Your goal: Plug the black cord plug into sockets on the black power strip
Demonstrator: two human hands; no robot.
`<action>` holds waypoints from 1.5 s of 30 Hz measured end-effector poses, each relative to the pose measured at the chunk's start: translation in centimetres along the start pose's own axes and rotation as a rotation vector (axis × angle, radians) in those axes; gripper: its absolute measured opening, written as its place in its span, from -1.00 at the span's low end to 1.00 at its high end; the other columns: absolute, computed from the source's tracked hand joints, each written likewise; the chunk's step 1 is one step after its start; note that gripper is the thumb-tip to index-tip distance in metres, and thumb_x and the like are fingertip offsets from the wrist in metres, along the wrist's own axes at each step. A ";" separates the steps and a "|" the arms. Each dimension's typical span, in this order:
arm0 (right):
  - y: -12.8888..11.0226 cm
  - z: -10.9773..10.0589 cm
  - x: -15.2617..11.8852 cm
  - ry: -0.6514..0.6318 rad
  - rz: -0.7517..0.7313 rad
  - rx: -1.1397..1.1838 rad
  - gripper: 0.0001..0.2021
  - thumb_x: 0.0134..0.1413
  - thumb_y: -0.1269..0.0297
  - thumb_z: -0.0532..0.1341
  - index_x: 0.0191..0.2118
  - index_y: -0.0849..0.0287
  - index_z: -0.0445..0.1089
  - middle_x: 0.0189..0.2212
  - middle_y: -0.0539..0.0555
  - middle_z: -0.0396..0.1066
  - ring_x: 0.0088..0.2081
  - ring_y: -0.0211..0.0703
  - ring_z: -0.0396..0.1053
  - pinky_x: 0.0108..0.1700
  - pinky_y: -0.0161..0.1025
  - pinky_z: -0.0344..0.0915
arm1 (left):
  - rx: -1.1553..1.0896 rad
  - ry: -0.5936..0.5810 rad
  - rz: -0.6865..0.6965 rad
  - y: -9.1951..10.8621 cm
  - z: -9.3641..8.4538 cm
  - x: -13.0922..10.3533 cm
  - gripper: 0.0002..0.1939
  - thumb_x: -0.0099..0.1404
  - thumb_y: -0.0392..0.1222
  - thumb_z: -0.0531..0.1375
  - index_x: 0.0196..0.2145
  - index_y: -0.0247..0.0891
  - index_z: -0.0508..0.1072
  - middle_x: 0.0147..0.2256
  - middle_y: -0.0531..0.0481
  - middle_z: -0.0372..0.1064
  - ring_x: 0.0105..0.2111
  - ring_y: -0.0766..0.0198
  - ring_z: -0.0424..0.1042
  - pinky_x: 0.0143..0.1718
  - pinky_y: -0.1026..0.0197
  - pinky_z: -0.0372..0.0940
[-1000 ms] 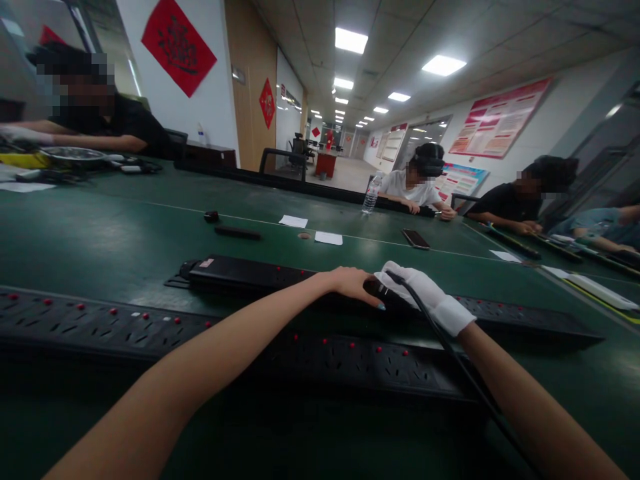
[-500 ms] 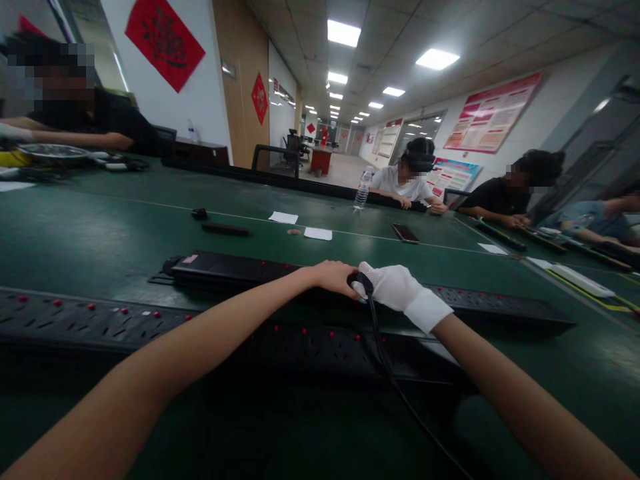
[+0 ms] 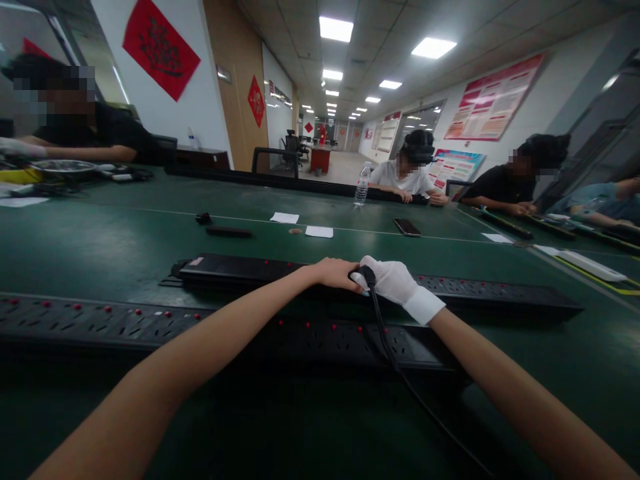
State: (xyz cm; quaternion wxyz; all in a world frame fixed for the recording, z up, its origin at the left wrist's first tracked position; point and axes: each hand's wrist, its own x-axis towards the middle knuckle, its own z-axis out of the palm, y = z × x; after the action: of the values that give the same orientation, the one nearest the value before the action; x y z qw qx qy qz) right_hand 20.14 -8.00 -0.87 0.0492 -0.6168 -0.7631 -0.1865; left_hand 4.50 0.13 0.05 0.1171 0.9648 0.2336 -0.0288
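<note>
Two long black power strips with red lights lie across the green table, one behind the other. My bare left hand (image 3: 337, 273) curls over the middle of the far power strip (image 3: 240, 268), its fingertips close to the plug. In my white-gloved right hand (image 3: 390, 279) is a black plug (image 3: 369, 275), gripped just over the far strip. Whether its pins are in a socket is hidden. From the plug a black cable (image 3: 400, 373) runs down over the near power strip (image 3: 320, 340) toward the lower right.
Beyond the strips lie a small dark bar (image 3: 229, 232), white paper pieces (image 3: 319, 231) and a phone (image 3: 407, 227). A water bottle (image 3: 362, 184) stands near the far edge. Other people sit around the table. At right lies a white strip (image 3: 593, 265).
The view has shifted slightly. My right hand and the plug have turned a little, while my left hand keeps its place on the far strip.
</note>
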 end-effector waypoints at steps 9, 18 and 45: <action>0.0 -0.2 -0.1 0.014 -0.008 0.016 -0.60 0.09 -0.09 -0.09 -0.27 0.14 0.25 -0.48 0.09 0.41 -0.46 -0.17 0.34 -0.50 -0.34 -0.07 | 0.008 0.003 0.016 0.0 0.1 0.0 -0.34 0.04 0.31 -0.01 0.00 -0.13 0.17 -0.03 -0.08 0.27 -0.09 0.02 0.29 -0.17 0.04 0.19; -0.1 -0.6 -0.3 0.008 -0.006 0.035 -0.61 0.08 -0.08 -0.08 -0.28 0.13 0.25 -0.49 0.08 0.40 -0.46 -0.18 0.34 -0.50 -0.35 -0.04 | 0.026 0.021 0.034 -0.2 0.4 0.2 -0.31 0.04 0.35 -0.05 0.00 -0.13 0.16 -0.04 -0.10 0.28 -0.11 0.01 0.30 -0.21 0.03 0.21; 0.3 0.2 -0.2 0.011 -0.005 0.048 -0.62 0.07 -0.06 -0.06 -0.24 0.14 0.24 -0.46 0.10 0.41 -0.45 -0.17 0.35 -0.49 -0.35 -0.01 | 0.029 0.015 0.017 0.1 0.2 0.0 -0.28 0.02 0.35 -0.02 0.03 -0.15 0.15 -0.03 -0.11 0.27 -0.09 0.02 0.29 -0.18 0.05 0.20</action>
State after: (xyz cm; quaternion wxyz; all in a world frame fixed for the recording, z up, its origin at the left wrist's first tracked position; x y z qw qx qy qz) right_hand 20.51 -8.05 -1.05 0.0676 -0.6125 -0.7686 -0.1718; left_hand 4.52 -0.02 -0.12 0.1013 0.9686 0.2259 -0.0239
